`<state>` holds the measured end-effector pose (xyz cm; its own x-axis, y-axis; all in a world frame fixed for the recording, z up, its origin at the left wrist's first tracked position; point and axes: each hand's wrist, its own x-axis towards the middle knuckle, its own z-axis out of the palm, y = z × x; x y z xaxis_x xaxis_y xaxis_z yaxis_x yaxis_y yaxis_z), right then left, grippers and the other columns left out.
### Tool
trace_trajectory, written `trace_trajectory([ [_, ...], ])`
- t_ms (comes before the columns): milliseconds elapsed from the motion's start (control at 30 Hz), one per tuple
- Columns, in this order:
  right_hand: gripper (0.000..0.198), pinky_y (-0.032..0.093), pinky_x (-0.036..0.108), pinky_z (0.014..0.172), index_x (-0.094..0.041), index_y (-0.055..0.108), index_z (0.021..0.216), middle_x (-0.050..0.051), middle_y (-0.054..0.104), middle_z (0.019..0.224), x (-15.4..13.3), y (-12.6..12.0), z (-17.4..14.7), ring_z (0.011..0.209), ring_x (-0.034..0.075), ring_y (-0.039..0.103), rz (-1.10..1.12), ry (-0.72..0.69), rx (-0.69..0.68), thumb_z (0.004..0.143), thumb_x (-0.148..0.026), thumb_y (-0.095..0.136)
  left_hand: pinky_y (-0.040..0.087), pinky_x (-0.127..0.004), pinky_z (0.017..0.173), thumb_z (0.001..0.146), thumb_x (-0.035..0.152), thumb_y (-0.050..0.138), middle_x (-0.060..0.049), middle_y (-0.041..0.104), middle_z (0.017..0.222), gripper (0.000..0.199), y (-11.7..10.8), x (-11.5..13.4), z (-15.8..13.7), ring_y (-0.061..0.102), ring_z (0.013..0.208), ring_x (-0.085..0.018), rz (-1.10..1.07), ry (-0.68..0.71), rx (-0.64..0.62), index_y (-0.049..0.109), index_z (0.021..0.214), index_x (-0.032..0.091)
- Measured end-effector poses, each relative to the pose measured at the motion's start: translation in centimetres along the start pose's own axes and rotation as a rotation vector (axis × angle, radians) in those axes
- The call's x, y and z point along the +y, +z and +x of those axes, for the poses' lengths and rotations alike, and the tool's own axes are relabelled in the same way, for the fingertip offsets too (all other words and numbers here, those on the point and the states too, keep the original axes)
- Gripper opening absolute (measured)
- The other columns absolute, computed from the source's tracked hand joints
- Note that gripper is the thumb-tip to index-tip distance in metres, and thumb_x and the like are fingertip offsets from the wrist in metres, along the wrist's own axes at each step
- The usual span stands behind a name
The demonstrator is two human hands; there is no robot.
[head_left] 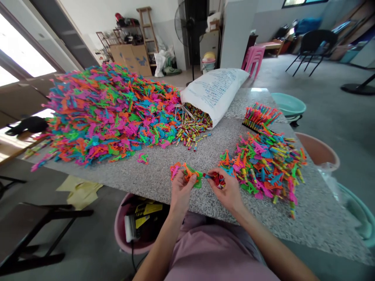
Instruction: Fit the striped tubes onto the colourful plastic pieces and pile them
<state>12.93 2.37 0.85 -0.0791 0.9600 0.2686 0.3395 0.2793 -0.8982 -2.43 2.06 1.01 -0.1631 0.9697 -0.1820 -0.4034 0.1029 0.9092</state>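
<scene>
Your left hand (179, 188) pinches plastic pieces (190, 170) between its fingers; your right hand (230, 191) clasps coloured tubes (218, 178), a mixed pile (265, 168) just beside its fingers

Shows blk fan (190, 22) at 12 o'clk, wd ladder (148, 40) at 11, pink stools (254, 54) approx 1, blk chair (318, 40) at 2, dk stool (22, 226) at 8.

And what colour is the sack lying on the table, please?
The sack is white with bluish print, as the head view shows.
</scene>
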Motion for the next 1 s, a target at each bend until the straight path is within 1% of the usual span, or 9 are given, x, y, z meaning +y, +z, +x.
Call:
trace_trajectory([
  [233, 0.015, 0.053, 0.030, 0.071, -0.021, 0.061, 0.099, 0.005, 0.070, 0.088, 0.9, -1.0, -1.2, 0.077, 0.019, 0.067, -0.141, -0.105, -0.018, 0.086, -0.023, 0.054, 0.047, -0.019, 0.067, 0.071, 0.032, 0.075, 0.002, 0.064, 0.078, 0.028, 2.0, -2.2, -0.4, 0.059, 0.068, -0.008, -0.045, -0.043, -0.043, 0.057, 0.087, 0.017],
  [367, 0.021, 0.053, 0.028, 0.065, -0.020, 0.062, 0.101, 0.005, 0.071, 0.089, 3.2, -4.5, -1.2, 0.072, 0.019, 0.067, -0.224, -0.021, 0.185, 0.086, -0.034, 0.057, 0.050, -0.031, 0.078, 0.071, 0.038, 0.074, -0.008, 0.065, 0.096, 0.043, 0.2, -3.1, 2.0, 0.062, 0.087, -0.019, 0.336, -0.009, -0.178, 0.056, 0.105, 0.018],
  [433, 0.028, 0.051, 0.029, 0.059, -0.020, 0.063, 0.102, 0.006, 0.071, 0.085, 4.7, -7.1, -0.4, 0.062, 0.019, 0.065, -0.355, 0.031, 0.347, 0.085, -0.041, 0.058, 0.048, -0.039, 0.084, 0.070, 0.036, 0.074, -0.015, 0.061, 0.109, 0.052, -2.3, -2.9, 4.1, 0.059, 0.100, -0.026, 0.724, 0.090, -0.028, 0.054, 0.113, 0.015],
  [500, 0.033, 0.049, 0.032, 0.059, -0.019, 0.064, 0.104, 0.005, 0.070, 0.078, 5.9, -9.2, 0.6, 0.056, 0.020, 0.063, -0.471, 0.039, 0.416, 0.084, -0.045, 0.058, 0.042, -0.049, 0.092, 0.075, 0.036, 0.069, -0.022, 0.055, 0.118, 0.047, -5.1, -2.6, 5.9, 0.052, 0.114, -0.035, 1.134, 0.182, 0.292, 0.056, 0.113, 0.011],
  [600, 0.033, 0.050, 0.036, 0.067, -0.019, 0.063, 0.102, 0.007, 0.070, 0.082, 6.4, -9.4, 1.5, 0.065, 0.022, 0.064, -0.415, 0.021, 0.484, 0.083, -0.046, 0.058, 0.038, -0.058, 0.090, 0.078, 0.034, 0.062, -0.027, 0.053, 0.116, 0.035, -7.9, -2.7, 7.4, 0.048, 0.116, -0.043, 1.422, 0.116, 0.495, 0.060, 0.102, 0.008],
  [700, 0.033, 0.051, 0.034, 0.063, -0.021, 0.060, 0.100, 0.005, 0.068, 0.080, 5.4, -6.3, 1.4, 0.065, 0.020, 0.063, -0.004, 0.137, 0.436, 0.080, -0.046, 0.063, 0.042, -0.048, 0.085, 0.083, 0.029, 0.055, -0.019, 0.061, 0.101, 0.021, -8.2, -3.5, 7.0, 0.057, 0.102, -0.034, 1.382, 0.109, 0.372, 0.059, 0.094, 0.011],
  [800, 0.040, 0.047, 0.029, 0.050, -0.021, 0.058, 0.100, -0.001, 0.062, 0.064, 4.2, -2.3, 0.9, 0.051, 0.016, 0.056, 0.384, 0.347, 0.169, 0.071, -0.046, 0.071, 0.046, -0.033, 0.073, 0.082, 0.030, 0.058, -0.005, 0.063, 0.078, 0.020, -6.9, -4.2, 5.4, 0.062, 0.076, -0.022, 1.218, 0.127, 0.126, 0.056, 0.096, 0.016],
  [900, 0.037, 0.048, 0.028, 0.053, -0.020, 0.061, 0.088, 0.000, 0.063, 0.067, 3.3, 0.3, 1.0, 0.054, 0.015, 0.056, 0.500, 0.406, 0.043, 0.063, -0.042, 0.078, 0.044, -0.026, 0.060, 0.081, 0.038, 0.060, 0.002, 0.059, 0.068, 0.027, -5.3, -3.6, 3.3, 0.057, 0.058, -0.015, 0.913, 0.090, -0.210, 0.054, 0.100, 0.018],
  [1000, 0.031, 0.049, 0.029, 0.059, -0.020, 0.063, 0.085, 0.002, 0.066, 0.078, 3.0, 1.0, 1.6, 0.064, 0.016, 0.058, 0.520, 0.342, 0.098, 0.065, -0.039, 0.076, 0.041, -0.024, 0.059, 0.082, 0.042, 0.059, 0.002, 0.057, 0.069, 0.024, -4.1, -2.1, 1.5, 0.054, 0.060, -0.013, 0.867, 0.120, -0.393, 0.058, 0.087, 0.018],
])
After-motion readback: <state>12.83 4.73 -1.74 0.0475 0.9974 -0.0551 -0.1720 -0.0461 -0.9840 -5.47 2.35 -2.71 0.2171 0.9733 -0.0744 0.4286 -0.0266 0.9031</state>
